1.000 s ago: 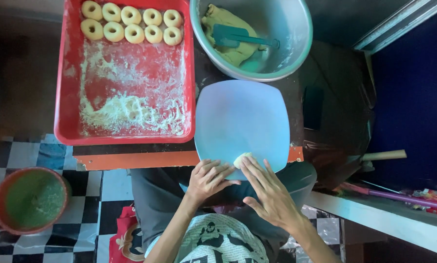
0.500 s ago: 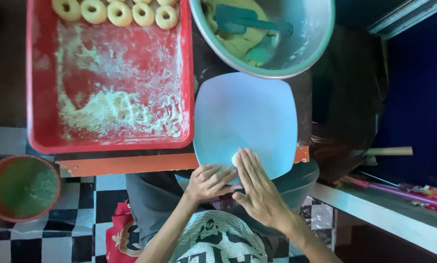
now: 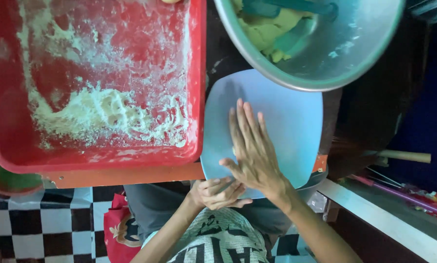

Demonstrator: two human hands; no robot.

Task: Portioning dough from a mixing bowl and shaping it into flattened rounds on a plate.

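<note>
Pressing flat, your right hand (image 3: pixel 252 156) spreads fingers wide on the pale blue plate (image 3: pixel 286 122); left hand (image 3: pixel 218 192) curls empty at its near edge; soft, sticky dough likely beneath.

I log a red tray (image 3: pixel 4 146) at upper left, dusted with a patch of pale flour (image 3: pixel 106 114) — thickest toward its near edge. It rests on an orange table edge (image 3: pixel 130 175). At top right, a metal bowl (image 3: pixel 345 63) holds yellowish dough (image 3: pixel 264 34) and a teal scraper (image 3: pixel 296 7). Below — black-and-white checkered floor (image 3: pixel 38 219). A green-filled bowl (image 3: pixel 4 180) sits at far left, partly hidden. A wooden handle (image 3: pixel 403 156) shows at right.
</note>
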